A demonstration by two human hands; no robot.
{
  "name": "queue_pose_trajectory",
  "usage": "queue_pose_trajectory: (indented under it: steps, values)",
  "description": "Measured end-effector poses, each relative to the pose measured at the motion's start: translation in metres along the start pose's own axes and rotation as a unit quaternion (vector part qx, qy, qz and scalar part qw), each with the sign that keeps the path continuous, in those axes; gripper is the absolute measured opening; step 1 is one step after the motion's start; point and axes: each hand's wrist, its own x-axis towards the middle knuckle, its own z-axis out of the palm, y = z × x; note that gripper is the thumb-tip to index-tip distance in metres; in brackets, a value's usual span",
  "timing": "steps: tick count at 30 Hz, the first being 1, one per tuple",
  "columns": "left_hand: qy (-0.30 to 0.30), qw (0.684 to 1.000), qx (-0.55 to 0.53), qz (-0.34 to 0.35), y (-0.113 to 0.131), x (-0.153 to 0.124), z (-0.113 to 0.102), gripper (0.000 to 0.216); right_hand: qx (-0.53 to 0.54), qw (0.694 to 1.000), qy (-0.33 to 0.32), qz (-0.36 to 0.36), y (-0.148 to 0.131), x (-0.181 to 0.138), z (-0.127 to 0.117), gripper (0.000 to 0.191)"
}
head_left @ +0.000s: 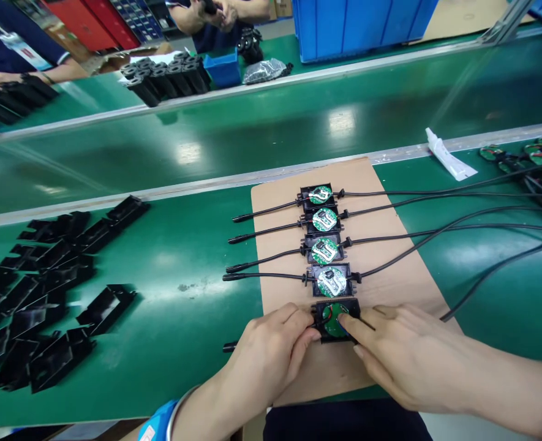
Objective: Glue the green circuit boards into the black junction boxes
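On a brown board (pixel 390 269) lie several small black housings, each with a round green circuit board and black cables, in a column (pixel 324 236). My hands work the nearest housing (pixel 335 320). My left hand (pixel 271 352) grips its left end, thumb and fingers pinched on it. Fingers of my right hand (pixel 392 352) press down on its green circuit board (pixel 332 318) and lie over the right end.
A heap of black plastic housings (pixel 45 294) lies at left on the green bench. More green boards with cables (pixel 537 159) and a white tube (pixel 445 153) sit at right. Beyond the conveyor, other people's hands, black parts (pixel 165 79) and blue bins (pixel 357 24).
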Motion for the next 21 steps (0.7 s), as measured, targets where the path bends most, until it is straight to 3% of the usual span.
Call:
queue_pose_trajectory:
  steps: [5, 10, 17, 21]
  values:
    - [0.028, 0.999, 0.025, 0.035, 0.002, 0.000, 0.001, 0.019, -0.031, 0.999, 0.018, -0.041, -0.001, 0.004, 0.007, 0.032]
    - [0.067, 0.986, 0.120, 0.089, 0.002, -0.002, 0.006, 0.020, -0.033, 0.998, 0.025, -0.042, -0.004, 0.003, 0.012, 0.041]
    - [-0.019, 0.917, 0.366, 0.157, 0.017, -0.001, 0.014, 0.029, -0.017, 0.997, 0.055, -0.043, -0.006, 0.003, 0.020, 0.050]
    - [-0.049, 0.914, 0.373, 0.153, 0.020, 0.003, 0.015, 0.026, -0.005, 0.998, 0.041, -0.041, -0.007, 0.006, 0.017, 0.040]
